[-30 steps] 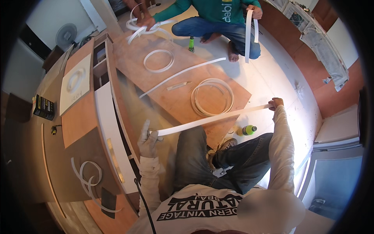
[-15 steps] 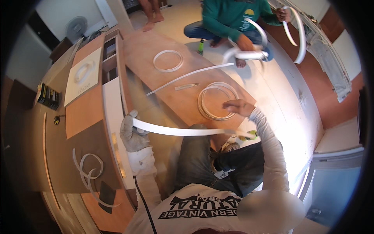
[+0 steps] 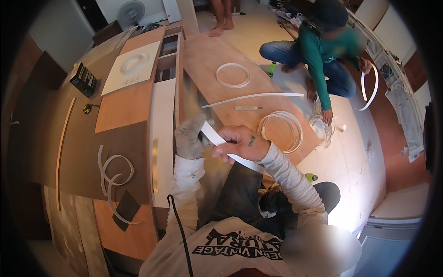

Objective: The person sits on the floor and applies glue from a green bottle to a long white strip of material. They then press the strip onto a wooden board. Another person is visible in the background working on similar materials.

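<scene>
My left hand (image 3: 189, 136), in a grey work glove, pinches one end of a flat white edging strip (image 3: 212, 134). Close beside it, my bare right hand (image 3: 242, 142) grips the same strip, thumb and fingers closed round it. From there the strip runs down to the right under my right forearm, where the rest is hidden. Just beyond my hands, a brown wood panel (image 3: 203, 57) carries a large white coil (image 3: 300, 138), a smaller white ring (image 3: 233, 75), a long loose strip (image 3: 254, 95) and what looks like a utility knife (image 3: 248, 108).
A co-worker in a green top (image 3: 314, 60) crouches at far right, one hand holding a curved strip (image 3: 376, 87), the other at coils (image 3: 325, 131). On my left, a long cabinet (image 3: 121, 111) bears curled strips (image 3: 105, 168), a black box (image 3: 84, 79) and a tape measure (image 3: 87, 109).
My right hand has come left from over the coil and now grips the strip near my left hand. The co-worker's nearer hand has lowered to the coils on the floor. The view has shifted.
</scene>
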A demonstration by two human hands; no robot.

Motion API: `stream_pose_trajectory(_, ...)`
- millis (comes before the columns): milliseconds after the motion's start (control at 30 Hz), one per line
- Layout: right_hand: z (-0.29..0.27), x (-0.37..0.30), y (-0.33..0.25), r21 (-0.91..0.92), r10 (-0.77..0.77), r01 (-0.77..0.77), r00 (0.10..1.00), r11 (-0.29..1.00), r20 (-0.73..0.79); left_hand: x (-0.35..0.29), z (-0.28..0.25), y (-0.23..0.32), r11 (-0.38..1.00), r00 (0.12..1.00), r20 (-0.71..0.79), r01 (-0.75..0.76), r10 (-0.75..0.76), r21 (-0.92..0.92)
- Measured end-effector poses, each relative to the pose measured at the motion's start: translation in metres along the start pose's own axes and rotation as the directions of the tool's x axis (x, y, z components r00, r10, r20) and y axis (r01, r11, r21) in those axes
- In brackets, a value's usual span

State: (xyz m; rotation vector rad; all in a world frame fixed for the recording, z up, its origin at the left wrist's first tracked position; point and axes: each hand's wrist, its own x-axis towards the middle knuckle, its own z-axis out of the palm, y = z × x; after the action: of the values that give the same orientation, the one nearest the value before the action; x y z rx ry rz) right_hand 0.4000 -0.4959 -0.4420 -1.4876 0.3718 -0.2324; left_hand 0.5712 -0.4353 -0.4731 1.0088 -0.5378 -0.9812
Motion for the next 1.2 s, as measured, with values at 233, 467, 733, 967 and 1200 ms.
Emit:
stream_pose_trajectory(233,0.02,-0.018,0.017,0.0,-0.184,0.185,0.976,0.983,0.113,0.027,-0.025,-0.046,0.862,0.901,0.205,0.429,-0.383,-0.272)
stream_pose_trajectory(467,0.049,-0.037,-0.004,-0.137,-0.22,0.268,0.931,0.954,0.291,0.079,-0.083,-0.066,0.751,0.816,0.342,0.569,-0.465,-0.336)
stream_pose_trajectory(733,0.012,-0.04,0.037,-0.418,0.079,0.077,0.935,0.905,0.344,0.085,-0.084,-0.043,0.866,0.939,0.06,0.336,-0.339,-0.37)
stream_pose_trajectory(967,0.012,0.001,0.027,0.159,-0.082,0.085,0.996,0.984,-0.025,0.005,-0.005,0.007,0.997,0.993,0.103,0.047,-0.053,0.065)
stream_pose_trajectory(1200,0.02,0.012,-0.004,0.126,-0.093,0.108,0.989,0.986,-0.115,-0.01,0.001,0.039,0.955,0.982,0.18,0.001,-0.057,0.297)
